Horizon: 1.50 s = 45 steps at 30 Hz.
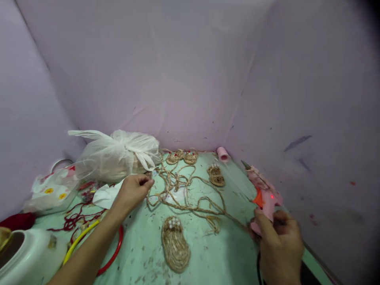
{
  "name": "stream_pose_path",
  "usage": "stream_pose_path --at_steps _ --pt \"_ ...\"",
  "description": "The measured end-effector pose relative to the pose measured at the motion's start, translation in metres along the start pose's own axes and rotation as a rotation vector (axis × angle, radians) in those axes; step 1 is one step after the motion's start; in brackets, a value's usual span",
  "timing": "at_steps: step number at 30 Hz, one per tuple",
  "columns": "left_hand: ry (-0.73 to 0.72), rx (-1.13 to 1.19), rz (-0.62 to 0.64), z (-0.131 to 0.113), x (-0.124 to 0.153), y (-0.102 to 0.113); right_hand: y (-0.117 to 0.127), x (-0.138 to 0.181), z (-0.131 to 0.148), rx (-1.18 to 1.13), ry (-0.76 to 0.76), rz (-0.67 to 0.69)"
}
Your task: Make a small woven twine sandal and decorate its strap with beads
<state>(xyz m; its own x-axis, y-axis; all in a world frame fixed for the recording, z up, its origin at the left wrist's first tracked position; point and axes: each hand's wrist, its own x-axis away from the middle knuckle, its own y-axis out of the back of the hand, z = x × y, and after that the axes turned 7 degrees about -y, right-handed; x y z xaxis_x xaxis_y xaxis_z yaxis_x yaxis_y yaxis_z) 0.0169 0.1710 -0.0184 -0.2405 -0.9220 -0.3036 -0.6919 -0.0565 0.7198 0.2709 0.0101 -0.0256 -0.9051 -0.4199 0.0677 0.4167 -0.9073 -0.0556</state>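
My right hand (280, 241) is wrapped round the handle of a pink glue gun (268, 202) with an orange trigger and a lit red light. Its metal nozzle points up and to the left. My left hand (135, 192) is closed in a pinch beside the loose braided jute cord (190, 206); whatever its fingertips hold is too small to make out. In front, a small jute slipper sole (175, 247) with white beads at its top lies flat. Farther back on the right lies another beaded jute slipper (216, 175).
Two small jute pieces with red beads (190, 157) lie at the back, near a pink thread spool (223, 154). On the left are a knotted white plastic bag (118, 156), dark red yarn (78, 217), a red ring (114, 255) and a white container (41, 253). Walls enclose the green table (142, 245).
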Motion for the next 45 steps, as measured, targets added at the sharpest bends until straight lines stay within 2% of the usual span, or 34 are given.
stream_pose_path --at_steps 7,12,16,19,20,22,26,29,31,33,37,39,41,42,45 --pt "-0.029 -0.036 0.028 -0.023 -0.005 -0.013 0.007 -0.005 0.000 -0.131 0.048 -0.052" --pt "-0.043 -0.049 0.058 -0.036 -0.002 -0.010 0.011 -0.006 0.006 -0.278 0.115 -0.085" --pt "-0.138 -0.039 0.088 -0.063 0.006 -0.014 0.012 -0.004 0.011 -0.320 0.150 -0.104" --pt "-0.367 -0.163 0.247 -0.099 0.012 -0.037 0.012 -0.002 0.012 -0.309 0.150 -0.088" --pt "-0.497 -0.237 0.342 -0.112 0.014 -0.049 0.011 -0.001 0.011 -0.295 0.148 -0.081" --pt "-0.617 -0.259 0.449 -0.135 0.018 -0.078 0.010 -0.002 0.009 -0.262 0.149 -0.073" --pt "-0.755 -0.276 0.602 -0.160 0.023 -0.131 0.008 -0.005 0.001 -0.208 0.153 -0.077" --pt "-0.795 -0.244 0.611 -0.161 0.023 -0.147 0.006 -0.008 -0.006 -0.137 0.162 -0.044" --pt "-0.795 -0.201 0.571 -0.157 0.020 -0.140 0.005 -0.010 -0.009 -0.018 0.196 -0.015" --pt "-0.768 -0.142 0.490 -0.150 0.015 -0.119 0.003 -0.014 -0.013 0.123 0.223 -0.004" --pt "-0.599 0.019 0.180 -0.121 0.011 -0.046 -0.011 -0.022 -0.024 0.278 0.206 0.044" --pt "-0.443 0.125 -0.007 -0.099 0.018 -0.007 -0.022 -0.025 -0.033 0.344 0.192 0.111" --pt "-0.085 0.650 -0.231 -0.075 0.031 0.023 -0.034 -0.025 -0.040 0.417 0.191 0.190" --pt "0.058 0.852 -0.279 -0.064 0.039 0.034 -0.039 -0.025 -0.043 0.455 0.196 0.223" --pt "0.227 1.032 -0.296 -0.037 0.063 0.051 -0.049 -0.026 -0.046 0.572 0.220 0.277"
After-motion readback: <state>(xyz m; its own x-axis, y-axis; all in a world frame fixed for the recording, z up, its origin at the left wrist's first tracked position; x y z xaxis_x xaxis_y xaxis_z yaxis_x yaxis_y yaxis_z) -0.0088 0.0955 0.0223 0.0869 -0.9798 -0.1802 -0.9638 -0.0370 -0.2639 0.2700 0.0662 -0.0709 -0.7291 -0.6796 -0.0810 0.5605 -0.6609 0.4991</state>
